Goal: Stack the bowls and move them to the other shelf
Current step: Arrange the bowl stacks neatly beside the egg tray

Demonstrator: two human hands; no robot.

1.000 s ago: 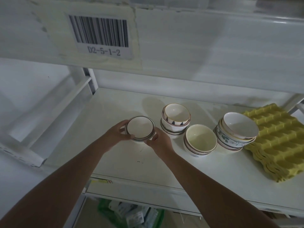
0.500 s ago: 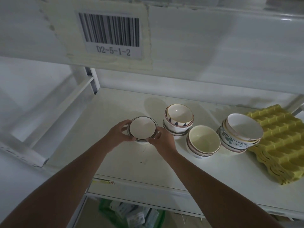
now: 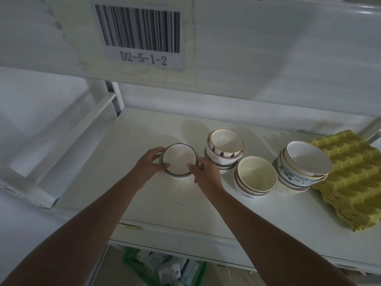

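Both my hands, left (image 3: pixel 148 165) and right (image 3: pixel 206 176), still clasp the bowl (image 3: pixel 178 160), now lowered onto the shelf (image 3: pixel 144 131) — placed, release next.

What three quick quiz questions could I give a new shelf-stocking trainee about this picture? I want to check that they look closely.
1. True or false: both hands hold the dark-rimmed bowl.
2. What lies at the right end of the shelf? A) yellow trays B) a kettle C) folded towels
3. Fill in: the label on the upper shelf reads D2-5-1-__.

Key:
1. True: the left hand and right hand grip it from either side.
2. A: the stacked yellow trays, beside the leaf-patterned bowl stack.
3. 2, printed on the barcode label.
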